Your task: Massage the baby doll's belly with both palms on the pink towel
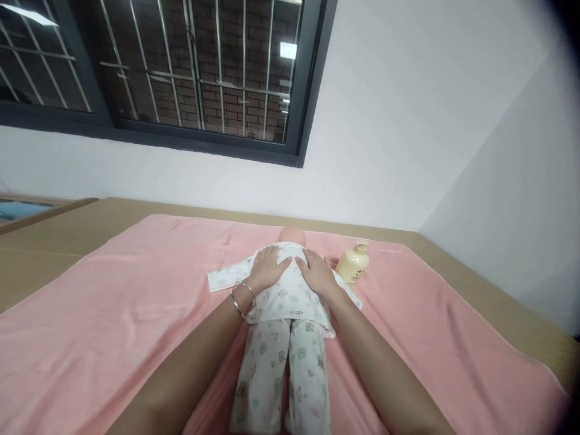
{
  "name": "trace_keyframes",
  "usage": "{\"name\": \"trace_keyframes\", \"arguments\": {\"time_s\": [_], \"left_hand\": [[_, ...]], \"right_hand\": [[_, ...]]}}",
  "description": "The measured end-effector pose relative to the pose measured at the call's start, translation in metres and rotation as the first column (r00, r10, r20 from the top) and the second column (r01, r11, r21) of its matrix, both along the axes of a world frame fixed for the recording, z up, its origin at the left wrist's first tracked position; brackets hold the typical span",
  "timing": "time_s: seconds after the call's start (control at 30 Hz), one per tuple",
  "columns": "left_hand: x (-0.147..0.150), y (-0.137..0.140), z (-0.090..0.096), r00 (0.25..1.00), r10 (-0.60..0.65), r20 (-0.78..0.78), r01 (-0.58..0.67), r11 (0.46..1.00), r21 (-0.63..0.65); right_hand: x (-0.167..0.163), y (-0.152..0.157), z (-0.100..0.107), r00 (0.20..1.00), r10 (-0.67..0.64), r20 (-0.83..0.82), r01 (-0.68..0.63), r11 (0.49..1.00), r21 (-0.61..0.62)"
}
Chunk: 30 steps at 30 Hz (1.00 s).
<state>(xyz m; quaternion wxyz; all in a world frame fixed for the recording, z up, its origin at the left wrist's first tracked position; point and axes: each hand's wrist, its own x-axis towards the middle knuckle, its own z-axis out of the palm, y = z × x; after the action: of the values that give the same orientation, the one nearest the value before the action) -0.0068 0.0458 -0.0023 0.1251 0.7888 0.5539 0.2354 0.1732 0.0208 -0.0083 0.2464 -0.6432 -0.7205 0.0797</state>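
left hand and right hand are lying open, grasping nothing, on a doll in white printed pyjamas, which is resting on pink cloth; a glossy cream bottle alongside is bearing illegible dark lettering.

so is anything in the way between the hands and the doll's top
Nothing visible: the left hand and the right hand both rest directly on the patterned top. The pale yellow bottle is off to the right, not between them.
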Motion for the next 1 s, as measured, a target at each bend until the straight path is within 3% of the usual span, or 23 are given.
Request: {"name": "trace_keyframes", "arguments": {"time_s": [0.13,0.23,0.33,0.5,0.67,1.0], "left_hand": [[0.012,-0.02,0.01,0.997,0.034,-0.074,-0.031,0.999,0.038],[0.019,-0.033,0.02,0.992,-0.034,-0.123,0.046,0.994,0.099],[0.017,-0.031,0.023,0.994,-0.071,-0.078,0.083,0.985,0.153],[0.007,-0.006,0.002,0.998,0.032,0.048,-0.041,0.98,0.194],[0.007,0.007,-0.017,0.995,0.086,0.056,-0.091,0.992,0.091],[0.009,0.007,-0.017,0.996,0.077,0.054,-0.08,0.995,0.052]], "right_hand": [[-0.016,-0.013,0.012,0.996,-0.006,0.085,0.002,0.999,0.053],[-0.027,-0.025,0.022,0.992,0.065,0.111,-0.079,0.989,0.127],[-0.027,-0.027,0.024,0.991,0.114,0.076,-0.125,0.977,0.174],[-0.012,-0.006,0.005,1.0,0.005,0.003,-0.005,0.993,0.117],[-0.003,0.01,-0.013,0.994,-0.103,0.022,0.103,0.994,-0.027],[0.0,0.011,-0.019,0.997,-0.073,0.022,0.072,0.997,0.039]]}}
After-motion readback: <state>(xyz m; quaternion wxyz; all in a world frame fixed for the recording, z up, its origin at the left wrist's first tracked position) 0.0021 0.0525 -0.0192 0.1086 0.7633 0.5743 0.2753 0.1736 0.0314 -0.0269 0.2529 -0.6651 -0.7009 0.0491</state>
